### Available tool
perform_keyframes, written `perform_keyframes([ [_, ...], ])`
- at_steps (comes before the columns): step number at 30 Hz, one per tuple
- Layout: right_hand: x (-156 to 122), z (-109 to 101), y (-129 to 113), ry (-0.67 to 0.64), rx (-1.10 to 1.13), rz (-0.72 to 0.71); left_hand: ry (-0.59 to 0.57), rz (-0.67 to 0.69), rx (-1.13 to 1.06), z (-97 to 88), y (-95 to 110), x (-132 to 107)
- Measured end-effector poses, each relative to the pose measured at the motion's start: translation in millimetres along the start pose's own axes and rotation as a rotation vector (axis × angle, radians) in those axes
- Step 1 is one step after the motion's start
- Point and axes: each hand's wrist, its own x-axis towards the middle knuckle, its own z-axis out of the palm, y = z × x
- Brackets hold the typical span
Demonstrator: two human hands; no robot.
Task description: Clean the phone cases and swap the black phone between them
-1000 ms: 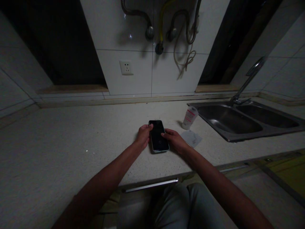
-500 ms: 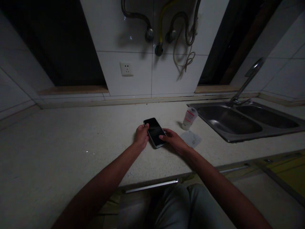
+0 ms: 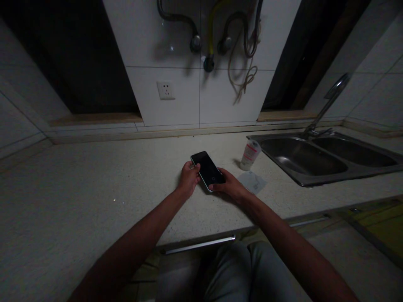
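Note:
A smartphone (image 3: 207,167) with a dark screen is held just over the pale countertop, tilted with its top toward the left. A small faint ring shows near the lower end of the screen. My left hand (image 3: 189,178) grips its left edge, thumb over the rim. Around the lower right corner is my right hand (image 3: 229,183), its thumb lying across the bottom of the screen and its other fingers along the right side. Just right of that hand, a thin greyish sheet (image 3: 252,181) lies flat, and a clear plastic cup (image 3: 250,155) with red print stands behind it.
A double steel sink (image 3: 304,180) with a tall faucet (image 3: 327,105) is set into the counter (image 3: 94,180) on the right. Hoses and pipe valves (image 3: 195,43) come out of the tiled wall above a power socket (image 3: 166,90). A drawer handle (image 3: 200,245) runs under the counter's front edge.
The phone has turned slightly and shifted a little up and right. My right thumb has slid down to the bottom edge of the screen, where a faint ring now shows.

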Motion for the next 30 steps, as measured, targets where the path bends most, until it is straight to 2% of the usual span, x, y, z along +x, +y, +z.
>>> perform_keyframes([
  [7,4.4,0.8,10.4,-0.08,-0.095,-0.058,0.049,-0.056,0.217,-13.3,11.5,8.2],
  [12,9.7,-5.7,15.6,0.064,-0.455,-0.208,0.127,0.013,0.387,-19.4,9.8,13.9],
  [15,11.4,-7.4,16.2,0.072,-0.583,-0.229,0.157,0.032,0.486,-20.3,4.5,17.3],
  [22,9.5,-2.6,13.7,0.06,-0.719,-0.276,0.107,0.247,0.999,-28.7,4.8,21.0],
  [25,8.3,-1.3,11.6,0.04,-0.748,-0.296,0.111,0.317,1.118,-32.6,6.9,18.4],
  [27,8.2,-0.6,11.2,0.029,-0.786,-0.305,0.117,0.316,1.196,-32.7,8.7,15.7],
  [30,8.4,0.6,12.5,0.021,-0.842,-0.312,0.048,0.267,1.497,-29.2,13.4,11.7],
])
